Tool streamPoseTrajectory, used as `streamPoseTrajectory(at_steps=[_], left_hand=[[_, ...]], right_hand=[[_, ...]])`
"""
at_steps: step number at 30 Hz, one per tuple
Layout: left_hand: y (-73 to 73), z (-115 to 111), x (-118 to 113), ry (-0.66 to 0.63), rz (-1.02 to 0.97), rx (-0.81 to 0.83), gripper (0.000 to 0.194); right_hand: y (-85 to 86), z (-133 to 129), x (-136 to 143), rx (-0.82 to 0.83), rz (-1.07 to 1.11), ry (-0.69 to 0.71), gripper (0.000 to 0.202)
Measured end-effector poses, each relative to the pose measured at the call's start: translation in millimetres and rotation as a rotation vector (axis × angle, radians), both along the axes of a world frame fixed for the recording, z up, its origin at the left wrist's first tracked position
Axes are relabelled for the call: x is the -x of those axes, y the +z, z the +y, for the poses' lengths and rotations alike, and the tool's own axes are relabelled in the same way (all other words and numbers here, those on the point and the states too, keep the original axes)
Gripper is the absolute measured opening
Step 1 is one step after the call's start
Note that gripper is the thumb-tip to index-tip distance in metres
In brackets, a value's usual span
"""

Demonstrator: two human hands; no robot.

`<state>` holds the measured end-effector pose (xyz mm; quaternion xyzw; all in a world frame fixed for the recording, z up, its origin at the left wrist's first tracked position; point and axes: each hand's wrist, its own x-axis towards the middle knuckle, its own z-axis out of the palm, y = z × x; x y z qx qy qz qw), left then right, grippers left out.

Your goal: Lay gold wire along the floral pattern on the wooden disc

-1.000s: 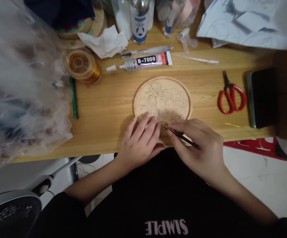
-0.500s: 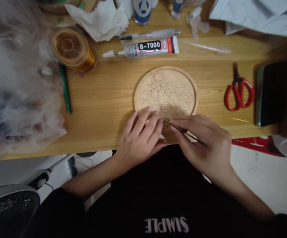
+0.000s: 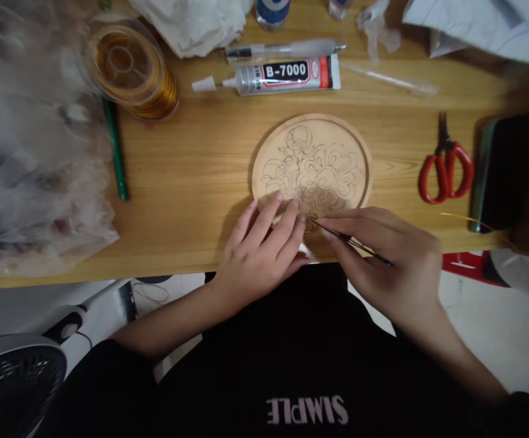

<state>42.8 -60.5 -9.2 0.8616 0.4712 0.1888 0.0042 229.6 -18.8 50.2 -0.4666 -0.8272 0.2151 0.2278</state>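
A round wooden plate (image 3: 268,145) with a raised rim carries a line drawing of flowers and lies near the table's front edge. My left hand (image 3: 264,246) rests with outstretched fingers over the plate's lower left edge; its thumb is partly hidden. In my right hand (image 3: 389,255) are slim dark tweezers (image 3: 360,245), pinched between thumb and fingers. Their tips meet a small piece of gold wire (image 3: 310,224) at the plate's lower edge, close to my left fingertips. The wire's exact shape is too small to make out.
Behind the plate lie a B-7000 glue tube (image 3: 287,75) and a pen (image 3: 287,48). A spool of gold wire (image 3: 131,73), a green pen (image 3: 116,152) and plastic bags (image 3: 40,158) are at left. Red-handled pliers (image 3: 447,170) and a dark phone (image 3: 504,170) lie at right.
The view has shifted slightly, so the table things sit a little differently in the picture. The tweezers remain at the plate's lower edge, with both hands in nearly the same pose.
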Motion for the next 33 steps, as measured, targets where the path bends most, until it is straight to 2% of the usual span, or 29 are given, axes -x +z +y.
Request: streamPoseTrajectory(at_steps=[10,20,25,33], left_hand=[[0.3,0.1,-0.1,0.003,0.018,0.001,0.050],[0.0,-0.2,-0.3,-0.002,-0.011,0.001,0.050],[-0.4,-0.5,0.1,-0.007,-0.032,0.011,0.051],[-1.1,-0.4,1.2,-0.013,-0.023,0.008,0.053]], right_hand=[[-0.5,-1.8,3.3,0.023,-0.011,-0.045,0.013],[-0.1,4.0,-0.9,-0.006,-0.018,0.038,0.014],[0.1,11.8,-7.9,-0.019,-0.034,0.143,0.014],[-2.5,33.6,-22.4,-0.103,-0.069,0.435,0.014]])
